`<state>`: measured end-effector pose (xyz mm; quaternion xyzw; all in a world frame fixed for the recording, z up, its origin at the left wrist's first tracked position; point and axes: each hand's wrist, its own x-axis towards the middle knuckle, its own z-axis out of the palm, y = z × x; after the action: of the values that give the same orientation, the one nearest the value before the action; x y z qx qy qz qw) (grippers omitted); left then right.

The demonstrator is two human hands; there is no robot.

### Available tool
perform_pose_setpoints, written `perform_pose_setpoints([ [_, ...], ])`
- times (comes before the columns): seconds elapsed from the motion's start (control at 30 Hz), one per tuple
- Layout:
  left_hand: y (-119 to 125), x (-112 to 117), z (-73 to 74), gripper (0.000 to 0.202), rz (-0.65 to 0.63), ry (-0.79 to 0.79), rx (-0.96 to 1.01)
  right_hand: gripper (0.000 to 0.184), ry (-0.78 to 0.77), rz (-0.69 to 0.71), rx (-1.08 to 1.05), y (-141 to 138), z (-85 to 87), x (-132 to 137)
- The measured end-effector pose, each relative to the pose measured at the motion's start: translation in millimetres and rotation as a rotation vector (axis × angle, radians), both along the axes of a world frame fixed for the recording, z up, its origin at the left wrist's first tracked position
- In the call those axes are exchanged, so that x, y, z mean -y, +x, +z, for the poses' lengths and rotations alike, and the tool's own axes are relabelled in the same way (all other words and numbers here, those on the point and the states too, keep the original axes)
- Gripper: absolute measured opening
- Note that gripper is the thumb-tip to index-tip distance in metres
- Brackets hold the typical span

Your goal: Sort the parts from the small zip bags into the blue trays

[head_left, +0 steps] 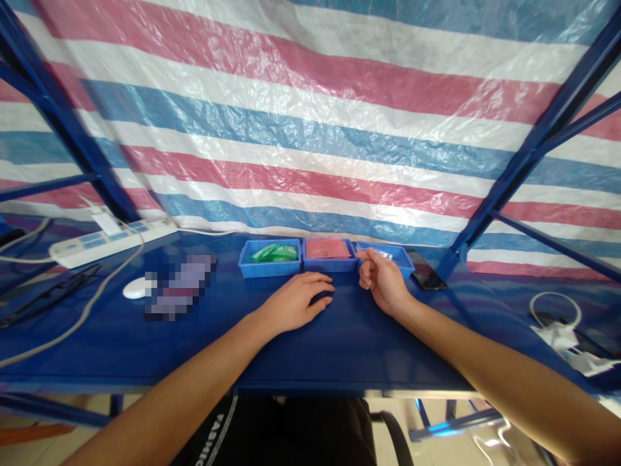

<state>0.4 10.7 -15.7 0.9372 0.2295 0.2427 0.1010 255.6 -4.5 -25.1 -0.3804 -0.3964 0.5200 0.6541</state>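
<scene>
My left hand lies palm down on the blue tabletop, fingers spread, with nothing in it. It rests in front of the middle blue tray, which holds flat pink-orange sheets or packets. My right hand is at the near left part of the right blue tray, fingers curled in and one pointing left. Whether a small thing is between them cannot be made out. Clear, shiny pieces show behind that hand. Green plastic-looking packets lie in the left blue tray.
A dark phone lies right of the trays. To the left are a blurred-out object, a white rounded object, a power strip and cables. A white cable and plug sit far right. Striped sheeting hangs behind.
</scene>
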Motion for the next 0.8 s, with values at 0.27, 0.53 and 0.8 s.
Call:
perform_pose_setpoints([
  [0.27,0,0,0.9,0.028,0.003,-0.015,-0.015,0.052,-0.008,-0.042,-0.055,4,1.0,-2],
  [0.53,-3,4,0.7,0.029,-0.009,0.017,0.017,0.055,0.138,0.05,0.44,15,49.1,13],
  [0.8,-3,8,-0.7,0.028,0.02,-0.001,0.008,0.109,0.286,-0.031,1.598,114,64.7,-3],
])
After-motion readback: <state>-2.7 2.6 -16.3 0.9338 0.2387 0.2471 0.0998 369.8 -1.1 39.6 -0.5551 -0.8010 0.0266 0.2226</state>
